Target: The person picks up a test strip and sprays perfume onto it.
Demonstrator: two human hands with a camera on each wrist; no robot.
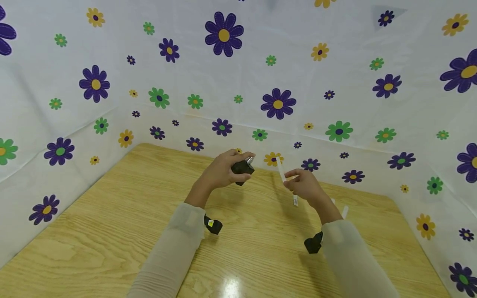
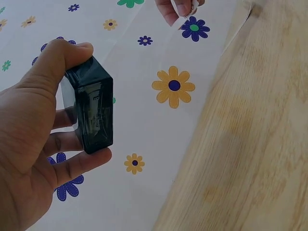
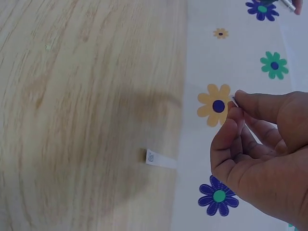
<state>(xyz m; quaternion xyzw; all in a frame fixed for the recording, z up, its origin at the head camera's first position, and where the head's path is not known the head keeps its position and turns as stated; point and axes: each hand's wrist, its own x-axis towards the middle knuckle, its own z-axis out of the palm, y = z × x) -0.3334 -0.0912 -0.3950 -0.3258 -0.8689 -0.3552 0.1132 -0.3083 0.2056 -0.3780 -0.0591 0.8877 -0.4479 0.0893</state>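
In the head view my left hand [image 1: 223, 170] grips a dark glass perfume bottle [image 1: 243, 167] above the table, its silver spray top up by a fingertip. Up close in the left wrist view, the faceted dark bottle [image 2: 98, 108] is held between the fingers and thumb. A slim white paper strip [image 1: 280, 167] stands tilted up from my right hand [image 1: 304, 185], pinched at its lower end. From the right wrist only the thin edge of that strip [image 3: 234, 101] shows at the fingertips. Bottle and strip are apart.
Another white strip [image 1: 295, 200] with a small printed label lies on the table [image 1: 253, 240] below my right hand. Further right lies one more white strip [image 1: 345, 212], partly behind the forearm. A flower-print cloth [image 1: 179, 91] walls the table's back and sides.
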